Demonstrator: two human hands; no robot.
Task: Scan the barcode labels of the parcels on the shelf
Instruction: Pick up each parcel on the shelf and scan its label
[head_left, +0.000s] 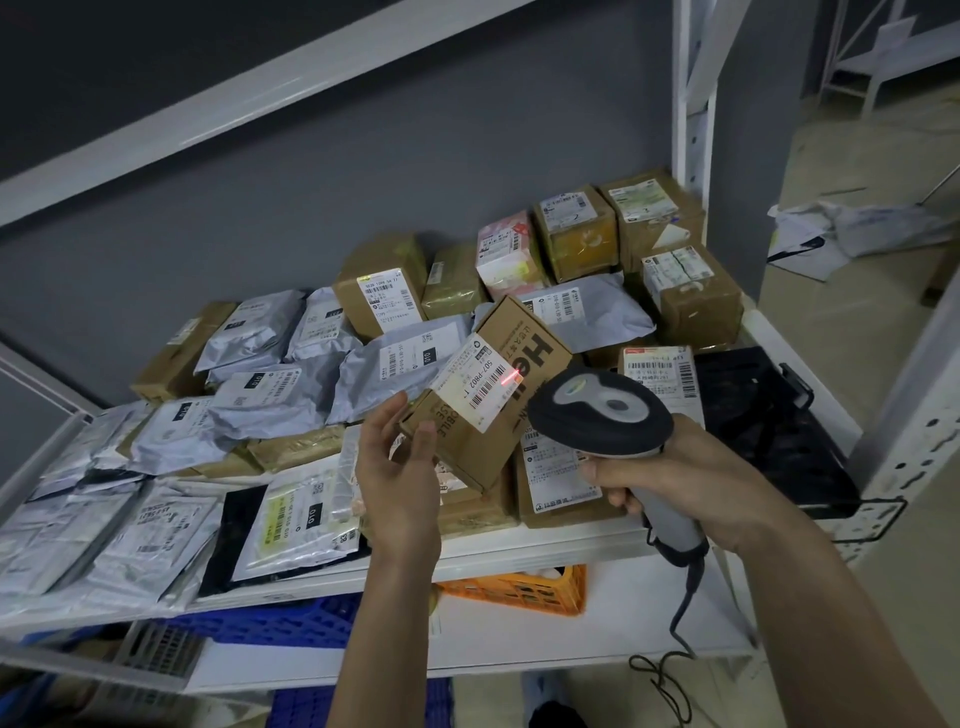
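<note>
Over the shelf (519, 545), the left hand (397, 483) holds a tilted box (493, 384) at about 12 o'clock from it, fingers curled around its lower end. At 3 o'clock, right hand (685, 483) grips the scanner (602, 410), red line on the label (480, 382). Parcels (291, 364) packed all around behind.

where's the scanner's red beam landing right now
In the head view it falls near centre frame, on the white barcode label of the tilted cardboard box held by the left hand, just left of the scanner.
</note>
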